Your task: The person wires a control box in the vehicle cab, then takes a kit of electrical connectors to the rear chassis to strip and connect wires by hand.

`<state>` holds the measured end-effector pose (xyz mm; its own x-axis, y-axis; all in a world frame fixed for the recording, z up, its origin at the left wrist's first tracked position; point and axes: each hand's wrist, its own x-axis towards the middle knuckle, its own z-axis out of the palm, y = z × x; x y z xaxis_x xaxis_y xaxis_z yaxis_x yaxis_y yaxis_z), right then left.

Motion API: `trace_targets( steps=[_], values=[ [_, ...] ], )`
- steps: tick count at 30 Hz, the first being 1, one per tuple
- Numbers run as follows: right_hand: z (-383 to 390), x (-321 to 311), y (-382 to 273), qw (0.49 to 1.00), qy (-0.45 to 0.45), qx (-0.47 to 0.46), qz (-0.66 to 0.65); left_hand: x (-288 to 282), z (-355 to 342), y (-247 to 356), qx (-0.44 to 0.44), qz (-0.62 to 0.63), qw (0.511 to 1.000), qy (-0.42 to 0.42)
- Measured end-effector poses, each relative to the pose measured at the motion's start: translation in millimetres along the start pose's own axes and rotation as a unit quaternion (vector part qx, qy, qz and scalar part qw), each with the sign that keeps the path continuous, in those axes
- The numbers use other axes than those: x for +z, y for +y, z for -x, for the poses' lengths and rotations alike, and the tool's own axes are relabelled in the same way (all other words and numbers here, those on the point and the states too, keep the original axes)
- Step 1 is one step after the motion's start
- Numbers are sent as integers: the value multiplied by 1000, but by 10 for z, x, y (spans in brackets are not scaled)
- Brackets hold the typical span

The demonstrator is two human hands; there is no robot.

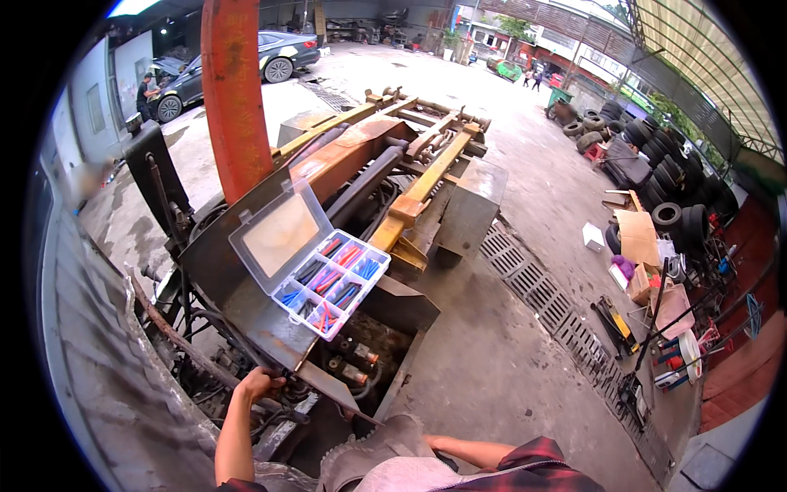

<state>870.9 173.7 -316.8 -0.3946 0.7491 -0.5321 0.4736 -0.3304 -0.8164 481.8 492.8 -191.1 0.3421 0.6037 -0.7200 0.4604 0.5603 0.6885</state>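
Observation:
My left hand (261,384) is closed beside the edge of a dark metal plate (283,340), among black hoses; what its fingers grip, if anything, is hidden. My right forearm (479,451) comes in from the lower right, and its hand is mostly hidden behind grey cloth at my lap (385,447). On the metal plate, ahead of my left hand, lies a clear plastic compartment box with its lid (280,235) raised. Short red, blue and black tubes (326,283) are sorted in its compartments. Below the box, an open metal housing holds cylindrical fittings (351,371).
A yellow and rust-coloured steel frame (434,172) extends ahead, beside an orange post (236,98). A drain grate (533,283) crosses the concrete floor. Stacked tyres (664,164) and cardboard (637,235) lie at right. Far left, a person (146,97) stands by a dark car (283,53).

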Motion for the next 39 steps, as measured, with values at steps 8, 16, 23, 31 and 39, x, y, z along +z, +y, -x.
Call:
trace_targets(
  steps=[8, 16, 23, 31, 39],
  values=[
    [123, -300, -344, 993, -26, 100, 52, 144, -22, 135, 7, 3, 1000, -16],
    [181, -246, -516, 983, -27, 141, 113, 45, -29, 14, 32, -143, 989, 11],
    [256, -381, -1004, 944, -35, 191, 265, 157, 266, 179, -11, -12, 1000, 2],
    [477, -226, -3209, 934, 15, -177, 311, 177, 97, 163, 4, -17, 1000, 4],
    [-1600, 746, -2969, 921, 366, -129, -31, 164, 60, 250, 72, -209, 970, 104]
  ],
)
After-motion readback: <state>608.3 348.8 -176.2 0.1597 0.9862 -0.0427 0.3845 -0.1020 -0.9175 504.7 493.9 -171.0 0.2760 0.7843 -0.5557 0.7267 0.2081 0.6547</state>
